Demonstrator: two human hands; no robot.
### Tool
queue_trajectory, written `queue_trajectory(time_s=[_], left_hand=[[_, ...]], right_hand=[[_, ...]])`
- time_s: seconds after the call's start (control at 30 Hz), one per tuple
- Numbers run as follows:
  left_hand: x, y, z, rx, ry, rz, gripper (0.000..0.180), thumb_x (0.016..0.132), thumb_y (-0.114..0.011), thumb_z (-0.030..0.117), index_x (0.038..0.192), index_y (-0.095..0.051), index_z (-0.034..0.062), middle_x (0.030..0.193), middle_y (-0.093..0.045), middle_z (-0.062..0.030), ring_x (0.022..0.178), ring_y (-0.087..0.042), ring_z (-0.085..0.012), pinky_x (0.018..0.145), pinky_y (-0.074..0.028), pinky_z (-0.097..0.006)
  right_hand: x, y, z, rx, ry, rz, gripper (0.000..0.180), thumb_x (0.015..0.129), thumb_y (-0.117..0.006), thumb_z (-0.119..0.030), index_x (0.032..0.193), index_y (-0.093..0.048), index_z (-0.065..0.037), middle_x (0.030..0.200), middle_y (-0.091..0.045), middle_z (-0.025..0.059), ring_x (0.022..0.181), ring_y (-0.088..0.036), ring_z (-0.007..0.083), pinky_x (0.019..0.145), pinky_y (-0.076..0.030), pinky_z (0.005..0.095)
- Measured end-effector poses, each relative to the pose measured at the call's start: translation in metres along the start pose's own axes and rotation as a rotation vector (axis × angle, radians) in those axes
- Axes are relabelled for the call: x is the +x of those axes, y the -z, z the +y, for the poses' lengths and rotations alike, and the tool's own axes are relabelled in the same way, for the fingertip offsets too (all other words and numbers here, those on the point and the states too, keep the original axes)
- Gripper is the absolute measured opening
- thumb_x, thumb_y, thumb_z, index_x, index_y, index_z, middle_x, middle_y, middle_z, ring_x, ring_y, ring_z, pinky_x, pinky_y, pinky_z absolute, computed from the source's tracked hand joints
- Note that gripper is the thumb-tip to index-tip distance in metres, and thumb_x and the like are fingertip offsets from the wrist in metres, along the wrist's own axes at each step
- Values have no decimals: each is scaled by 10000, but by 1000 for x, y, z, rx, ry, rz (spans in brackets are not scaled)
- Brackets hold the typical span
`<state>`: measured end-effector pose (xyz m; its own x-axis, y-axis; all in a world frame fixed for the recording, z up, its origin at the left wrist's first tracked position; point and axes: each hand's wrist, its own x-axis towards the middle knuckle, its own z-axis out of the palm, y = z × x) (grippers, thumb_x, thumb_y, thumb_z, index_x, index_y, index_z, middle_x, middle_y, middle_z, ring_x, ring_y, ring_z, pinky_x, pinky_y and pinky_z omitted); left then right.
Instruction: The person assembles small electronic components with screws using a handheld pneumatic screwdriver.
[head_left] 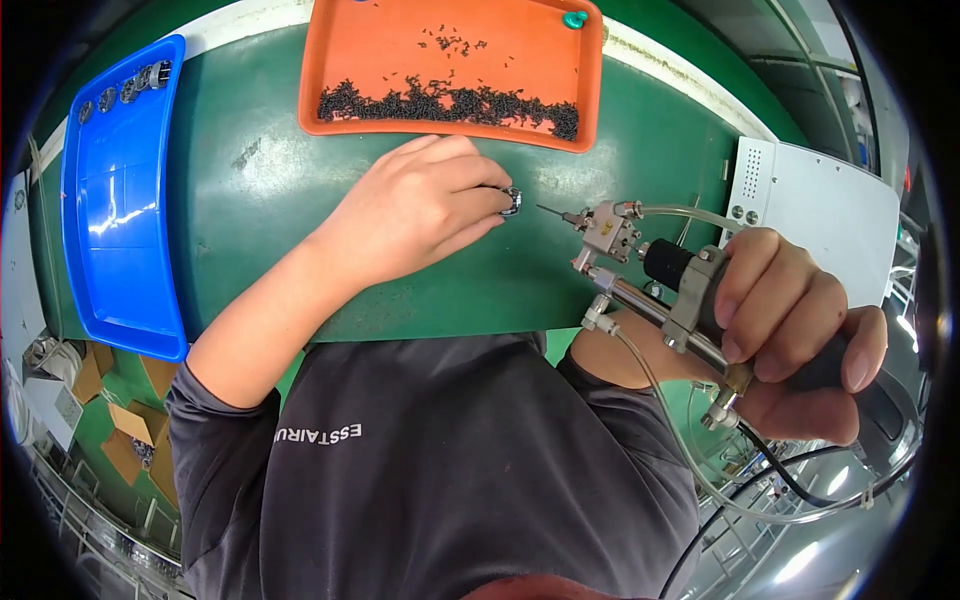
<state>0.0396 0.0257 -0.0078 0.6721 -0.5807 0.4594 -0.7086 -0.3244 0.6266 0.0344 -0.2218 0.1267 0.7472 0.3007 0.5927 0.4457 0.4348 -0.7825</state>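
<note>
My left hand [420, 205] rests on the green table [260, 200] and pinches a small round metal part [511, 201] between its fingertips. My right hand [800, 335] grips a powered screwdriver tool [660, 275] with clear hoses and a black cable trailing from it. The tool's thin tip [552, 211] points left toward the metal part, a short gap away from it. Just beyond my left hand lies an orange tray [340, 60] holding a row of several small black screws [450, 102].
A blue tray [120, 250] sits at the left with several round metal parts [125, 88] at its far end. A pale grey box [830, 215] with small buttons stands at the right. A small teal object [575, 19] lies in the orange tray's far corner.
</note>
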Motion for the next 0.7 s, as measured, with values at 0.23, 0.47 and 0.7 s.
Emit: queue_trajectory(time_s=[0.23,0.47,0.7], left_hand=[[5,2,5,-26,3,10,288,724,-853,161,961,-741,42,1086,-702,-54,912,-659,-263,789,-540,-396],[7,7,15,-129,-82,51,266,736,-829,122,980,-744,60,1051,-688,-58,857,-647,-248,731,-499,-379],[7,33,-16,139,-40,208,213,793,-797,63,1001,-753,68,1064,-746,-77,890,-672,-241,761,-512,-384]], right_hand=[[3,-13,4,2,-10,-39,381,960,-715,-491,1154,-617,-178,731,-578,-31,574,-560,103,613,-444,274],[6,-31,11,64,176,10,370,943,-770,-401,1136,-614,-126,668,-597,-40,500,-561,79,561,-465,247],[2,-4,-15,105,272,78,373,919,-789,-420,1101,-627,-137,683,-595,-57,545,-568,81,611,-444,230]])
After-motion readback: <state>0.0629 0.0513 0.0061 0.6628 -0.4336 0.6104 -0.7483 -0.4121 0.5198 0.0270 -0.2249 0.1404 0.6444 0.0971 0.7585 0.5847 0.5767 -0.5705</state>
